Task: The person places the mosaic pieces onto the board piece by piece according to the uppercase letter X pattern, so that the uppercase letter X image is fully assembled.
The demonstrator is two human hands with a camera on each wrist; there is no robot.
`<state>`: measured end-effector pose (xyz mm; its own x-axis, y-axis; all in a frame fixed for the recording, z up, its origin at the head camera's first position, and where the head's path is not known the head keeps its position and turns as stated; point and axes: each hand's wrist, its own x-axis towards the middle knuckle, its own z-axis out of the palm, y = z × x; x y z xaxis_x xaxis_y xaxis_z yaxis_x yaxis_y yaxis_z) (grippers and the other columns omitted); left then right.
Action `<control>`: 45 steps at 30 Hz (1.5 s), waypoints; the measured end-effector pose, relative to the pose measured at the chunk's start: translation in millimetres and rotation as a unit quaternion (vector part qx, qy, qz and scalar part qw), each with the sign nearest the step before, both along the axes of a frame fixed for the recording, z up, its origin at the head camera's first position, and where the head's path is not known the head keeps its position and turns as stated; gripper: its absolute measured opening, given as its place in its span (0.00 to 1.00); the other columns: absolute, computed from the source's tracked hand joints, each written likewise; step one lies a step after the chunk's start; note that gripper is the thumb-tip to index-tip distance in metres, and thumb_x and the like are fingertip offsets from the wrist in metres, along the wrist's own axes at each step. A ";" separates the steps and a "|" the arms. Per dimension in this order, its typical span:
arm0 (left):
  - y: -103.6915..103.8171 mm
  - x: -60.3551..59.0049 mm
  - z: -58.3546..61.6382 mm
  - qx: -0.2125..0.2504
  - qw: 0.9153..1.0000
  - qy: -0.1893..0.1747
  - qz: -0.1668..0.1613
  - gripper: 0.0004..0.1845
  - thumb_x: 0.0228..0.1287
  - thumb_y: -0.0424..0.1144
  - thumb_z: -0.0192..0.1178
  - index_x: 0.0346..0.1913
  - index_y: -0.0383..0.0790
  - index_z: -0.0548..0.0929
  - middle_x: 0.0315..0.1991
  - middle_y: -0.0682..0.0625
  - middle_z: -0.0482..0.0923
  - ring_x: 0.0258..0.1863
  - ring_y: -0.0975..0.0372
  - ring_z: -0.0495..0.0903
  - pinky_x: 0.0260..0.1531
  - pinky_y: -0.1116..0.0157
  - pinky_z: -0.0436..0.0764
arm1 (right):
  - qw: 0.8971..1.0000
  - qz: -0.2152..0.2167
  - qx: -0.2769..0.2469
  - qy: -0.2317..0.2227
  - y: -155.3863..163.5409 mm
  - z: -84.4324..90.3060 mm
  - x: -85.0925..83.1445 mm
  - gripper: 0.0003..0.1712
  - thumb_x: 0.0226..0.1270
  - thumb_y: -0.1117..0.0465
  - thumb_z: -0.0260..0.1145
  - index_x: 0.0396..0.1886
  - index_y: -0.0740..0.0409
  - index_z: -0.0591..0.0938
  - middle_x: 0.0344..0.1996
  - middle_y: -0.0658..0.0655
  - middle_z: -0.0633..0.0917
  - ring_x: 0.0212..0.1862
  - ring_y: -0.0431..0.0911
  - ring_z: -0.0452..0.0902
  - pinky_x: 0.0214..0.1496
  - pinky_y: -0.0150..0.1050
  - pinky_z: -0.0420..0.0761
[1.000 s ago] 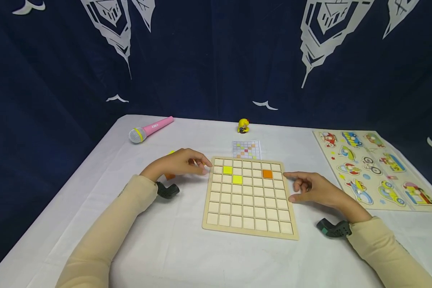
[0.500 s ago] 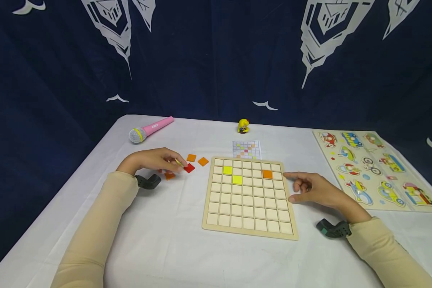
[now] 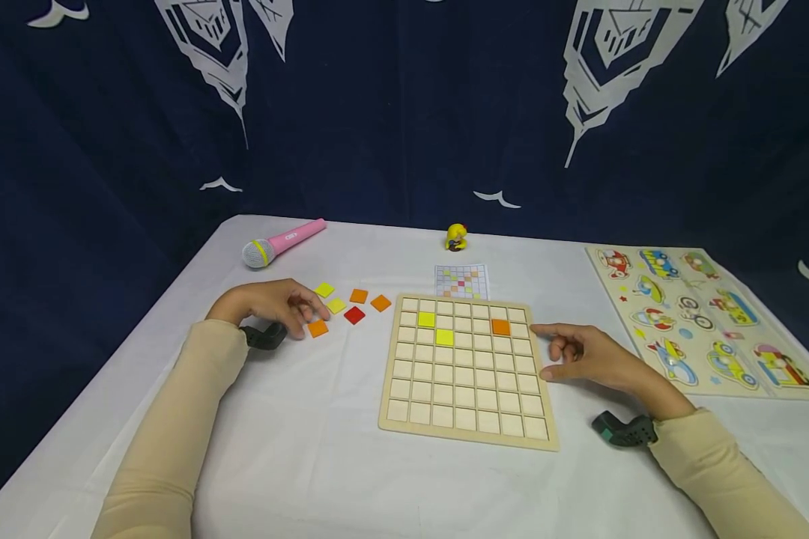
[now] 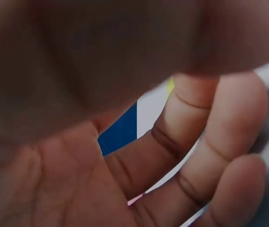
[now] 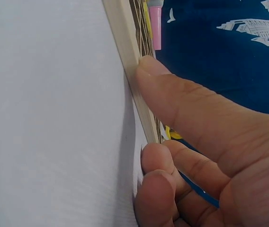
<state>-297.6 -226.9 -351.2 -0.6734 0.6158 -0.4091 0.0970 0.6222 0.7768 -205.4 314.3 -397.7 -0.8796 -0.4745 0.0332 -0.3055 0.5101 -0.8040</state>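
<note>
My left hand is low over the left of the table, fingers bent and thumb apart from the index finger, beside an orange tile. In the left wrist view the thumb covers much of the scene; no tile shows in the grasp. Near it lie yellow tiles, a red tile and two further orange tiles. The wooden grid board carries two yellow tiles and one orange tile. My right hand touches the board's right edge with thumb and index finger.
A printed pattern card lies just behind the board, and a small yellow figure stands farther back. At the back left is a pink microphone. A vehicle puzzle board takes up the right side.
My left hand has drawn back leftward from the board's left edge to the loose tiles, uncovering several. The right hand and the board stay where they were.
</note>
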 end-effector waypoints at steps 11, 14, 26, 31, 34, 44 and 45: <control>2.6 -0.2 -6.4 -0.025 0.999 0.018 0.016 0.22 0.61 0.23 0.72 0.59 0.26 0.85 0.35 0.51 0.75 0.40 0.60 0.74 0.40 0.71 0.78 | 1.000 0.003 0.001 -0.004 0.1 0.9 0.9 0.42 0.61 0.70 0.81 0.71 0.80 0.73 0.35 0.53 0.78 0.30 0.41 0.69 0.32 0.34 0.71; 2.3 0.0 -7.5 -0.034 0.999 0.022 0.022 0.20 0.62 0.26 0.74 0.58 0.29 0.86 0.34 0.51 0.75 0.40 0.59 0.74 0.41 0.70 0.78 | 1.000 0.003 0.001 -0.006 -0.5 1.1 0.6 0.42 0.61 0.70 0.81 0.72 0.79 0.73 0.35 0.53 0.79 0.30 0.41 0.69 0.32 0.34 0.71; 1.3 -2.7 -13.8 -0.060 0.996 0.039 0.056 0.17 0.60 0.30 0.77 0.51 0.33 0.88 0.31 0.51 0.74 0.38 0.58 0.73 0.41 0.67 0.76 | 1.000 0.001 0.005 -0.007 -3.9 1.4 -0.8 0.42 0.61 0.69 0.81 0.72 0.79 0.74 0.35 0.53 0.79 0.31 0.40 0.69 0.34 0.34 0.71; 3.9 -1.6 -13.4 -0.065 0.995 0.047 0.062 0.16 0.57 0.30 0.78 0.48 0.33 0.88 0.29 0.52 0.74 0.35 0.60 0.73 0.37 0.68 0.75 | 1.000 -0.001 0.006 -0.005 -3.2 1.2 -0.5 0.42 0.61 0.69 0.82 0.71 0.79 0.74 0.35 0.53 0.79 0.31 0.40 0.69 0.34 0.34 0.71; 6.5 -0.7 -12.5 -0.073 0.994 0.057 0.061 0.16 0.55 0.31 0.78 0.46 0.33 0.88 0.28 0.52 0.74 0.33 0.60 0.73 0.35 0.68 0.73 | 1.000 -0.006 0.008 -0.004 -2.4 0.8 -0.3 0.42 0.60 0.69 0.82 0.71 0.78 0.75 0.35 0.53 0.78 0.32 0.40 0.69 0.34 0.34 0.72; 14.5 3.2 -8.8 -0.091 0.992 0.079 0.046 0.14 0.54 0.36 0.78 0.43 0.37 0.89 0.27 0.54 0.75 0.29 0.61 0.73 0.35 0.66 0.71 | 1.000 -0.012 0.011 -0.006 -1.1 1.9 1.4 0.41 0.61 0.68 0.82 0.71 0.77 0.75 0.35 0.53 0.78 0.32 0.41 0.69 0.34 0.34 0.71; 15.7 4.2 -7.4 -0.093 0.992 0.079 0.042 0.13 0.54 0.36 0.77 0.43 0.37 0.89 0.26 0.54 0.75 0.29 0.61 0.72 0.34 0.66 0.71 | 1.000 -0.011 0.011 -0.005 -1.0 2.2 1.5 0.41 0.61 0.68 0.82 0.71 0.77 0.75 0.35 0.53 0.78 0.32 0.41 0.69 0.34 0.34 0.71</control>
